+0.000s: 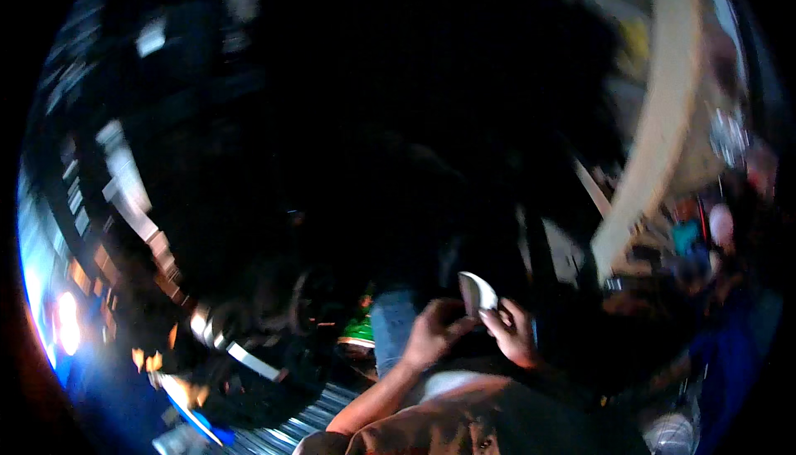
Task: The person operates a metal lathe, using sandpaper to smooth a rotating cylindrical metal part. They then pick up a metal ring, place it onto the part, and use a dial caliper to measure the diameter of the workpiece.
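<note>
"White and grey-brown, that curved piece (478, 293) in the head view: how should it be handled?"

"Gently, I'd say, and by its lower end, where the right hand (516, 337) seems to have it. Its fingers look narrow, pinched round that end. A light, even pinch should keep the piece from twisting, while the rounded upper part is left free to see."

"And the left hand (429, 335)?"

"I'd use it as a steadying partner: fingertips at the lower edge, wrist low, so that neither hand covers the broad face. Small turns would suit better than big ones, since so slim a piece could slip. More light would help too; most of the middle is black."

"Where does it lie against the fingers, exactly?"

"Between the two hands, tilted, its top rising above both. The lower end comes down to the right thumb and fingertips. On the other side, the left fingers are bent and reach toward the same lower edge. Whether they grip it or only come close, I cannot tell; the picture is blurred there."

"Anything underneath it?"

"Darkness mostly, with the brown garment (452, 422) nearer the body and blue denim (392, 322) beyond the left wrist."
</note>
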### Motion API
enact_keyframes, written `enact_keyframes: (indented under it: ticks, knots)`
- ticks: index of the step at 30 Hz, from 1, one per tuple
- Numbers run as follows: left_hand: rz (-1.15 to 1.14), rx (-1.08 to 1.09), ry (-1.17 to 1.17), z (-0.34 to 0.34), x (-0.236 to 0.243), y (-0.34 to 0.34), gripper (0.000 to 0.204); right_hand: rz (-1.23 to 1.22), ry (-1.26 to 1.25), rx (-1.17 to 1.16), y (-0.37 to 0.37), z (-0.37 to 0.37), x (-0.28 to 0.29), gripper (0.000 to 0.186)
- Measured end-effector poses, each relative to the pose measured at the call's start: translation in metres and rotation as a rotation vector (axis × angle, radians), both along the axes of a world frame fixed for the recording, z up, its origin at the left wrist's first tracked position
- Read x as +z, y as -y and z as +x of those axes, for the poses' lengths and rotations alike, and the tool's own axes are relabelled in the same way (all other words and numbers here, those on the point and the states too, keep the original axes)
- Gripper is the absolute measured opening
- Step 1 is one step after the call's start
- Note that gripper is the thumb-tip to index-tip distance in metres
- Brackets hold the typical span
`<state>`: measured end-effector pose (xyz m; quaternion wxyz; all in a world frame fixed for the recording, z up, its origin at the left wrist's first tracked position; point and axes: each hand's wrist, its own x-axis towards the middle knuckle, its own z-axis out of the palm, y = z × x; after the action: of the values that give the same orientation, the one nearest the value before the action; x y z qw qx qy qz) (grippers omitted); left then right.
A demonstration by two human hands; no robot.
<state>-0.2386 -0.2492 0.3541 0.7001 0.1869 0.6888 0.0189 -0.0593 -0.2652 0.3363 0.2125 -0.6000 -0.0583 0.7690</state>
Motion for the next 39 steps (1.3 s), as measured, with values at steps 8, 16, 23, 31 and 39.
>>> enact_keyframes:
  ticks: [8, 16, 23, 31, 39]
  knots:
    - [0.313, 0.206, 0.211, 0.015, 0.04, -0.017, 0.037, 0.289, 0.125, 0.045, -0.03, 0.01, 0.043, 0.017]
    - [0.46, 0.12, 0.13, 0.022, 0.061, -0.033, 0.038, 0.415, 0.132, 0.075, -0.049, 0.015, 0.068, 0.016]
    - [0.568, -0.198, 0.013, 0.064, 0.085, -0.054, 0.042, 0.408, 0.217, 0.006, -0.032, 0.048, 0.081, 0.029]
    - [0.643, -0.246, 0.191, 0.134, 0.039, -0.105, 0.032, 0.733, 0.867, -0.321, -0.053, 0.165, 0.121, 0.032]
    - [0.964, -0.507, 0.2, 0.262, -0.012, -0.162, 0.035, 0.571, 1.54, 0.124, -0.03, 0.305, 0.099, 0.04]
